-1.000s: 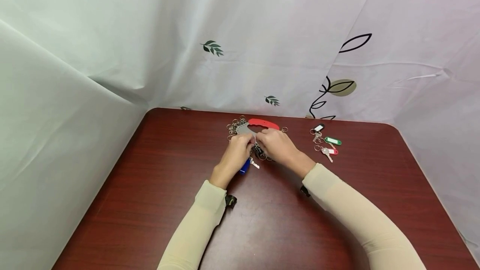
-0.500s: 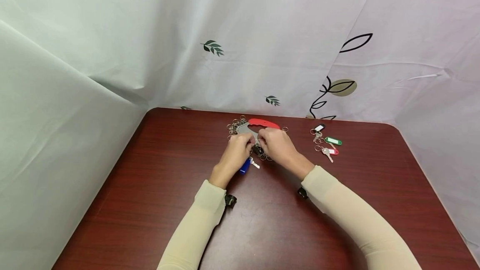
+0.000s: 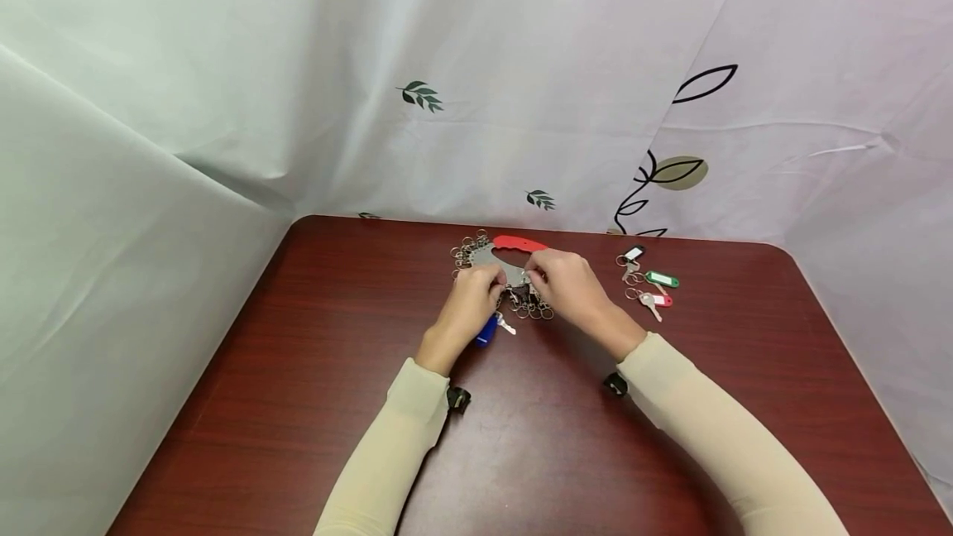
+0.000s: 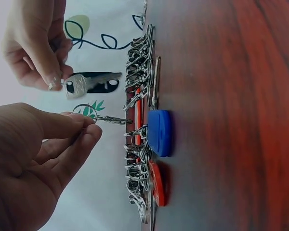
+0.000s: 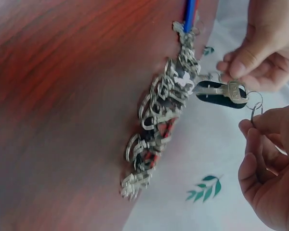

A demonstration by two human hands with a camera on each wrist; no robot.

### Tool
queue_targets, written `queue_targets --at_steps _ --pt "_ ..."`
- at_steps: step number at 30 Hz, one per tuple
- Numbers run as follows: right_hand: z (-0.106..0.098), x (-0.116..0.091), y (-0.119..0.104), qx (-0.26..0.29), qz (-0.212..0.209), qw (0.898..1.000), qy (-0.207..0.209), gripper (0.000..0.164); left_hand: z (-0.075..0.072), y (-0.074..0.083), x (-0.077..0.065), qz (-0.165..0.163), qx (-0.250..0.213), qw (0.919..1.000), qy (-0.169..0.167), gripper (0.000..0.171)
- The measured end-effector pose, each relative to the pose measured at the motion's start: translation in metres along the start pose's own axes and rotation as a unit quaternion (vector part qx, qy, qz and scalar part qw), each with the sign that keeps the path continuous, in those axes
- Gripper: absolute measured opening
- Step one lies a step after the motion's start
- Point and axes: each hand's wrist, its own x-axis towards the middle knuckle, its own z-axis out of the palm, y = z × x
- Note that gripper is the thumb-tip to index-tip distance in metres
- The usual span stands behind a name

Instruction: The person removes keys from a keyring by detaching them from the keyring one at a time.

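A key holder with a grey metal plate [image 3: 514,274], a red grip [image 3: 517,242] and rows of snap hooks with rings stands at the back of the table. My left hand [image 3: 471,296] pinches a ring [image 4: 85,109] whose snap hook [image 4: 113,119] hangs from the plate. Just right of it, my right hand [image 3: 572,284] pinches a key ring [image 5: 255,107] between thumb and finger. From that ring hang a silver key [image 4: 76,86] and a black tag [image 5: 214,100]. A blue tag [image 3: 486,331] and its key [image 3: 506,324] hang below my left hand.
To the right lie keys with a black-and-white tag [image 3: 634,253], a green tag [image 3: 661,279] and a red tag [image 3: 662,301]. A red round-edged tag [image 4: 157,185] hangs near the blue one. White curtains [image 3: 476,106] enclose the table's back and sides.
My right hand has moved away to the right from my left hand, carrying its key ring and uncovering more of the hooks. The left hand stays in place.
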Motion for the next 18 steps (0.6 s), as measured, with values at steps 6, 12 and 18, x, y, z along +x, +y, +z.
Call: queue_targets --at_steps 6,12,18 --pt "-0.018 -0.008 0.011 0.011 -0.001 1.000 0.026 0.005 0.000 -0.001 -0.002 -0.003 -0.007 0.9997 -0.024 0.006" --pt "-0.039 -0.023 0.031 0.013 0.008 0.999 0.047 0.004 0.002 -0.001 -0.002 0.003 -0.003 0.9983 -0.058 0.007" --pt "-0.058 -0.042 0.052 0.003 0.043 0.999 0.027 0.003 0.003 0.000 -0.002 0.003 0.005 0.9929 -0.119 0.006"
